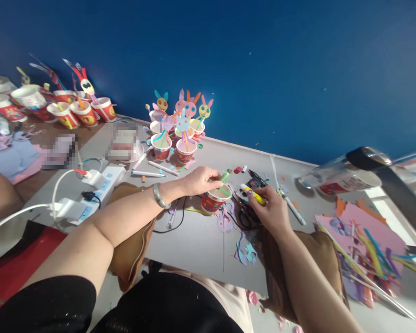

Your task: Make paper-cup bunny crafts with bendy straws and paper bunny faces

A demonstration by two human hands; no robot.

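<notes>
My left hand (208, 180) is closed at the rim of a red paper cup (213, 203), its fingertips pinching a green strip (225, 175) that slants up out of the cup. My right hand (272, 208) grips a small yellow tube (258, 197) with a white end, held just right of the cup. Black-handled scissors (246, 217) lie beneath that hand, partly covered by it. In front of the cup rests a purple round paper face (225, 224), with blue paper scraps (245, 252) nearer to me.
Finished cups with paper rabbits (185, 150) stand by the blue wall; more red cups (85, 113) are at the left. A power strip (100, 194) with cables lies left of my arm. A clear jar (333, 180), pink paper (370, 226) and colored strips are at the right.
</notes>
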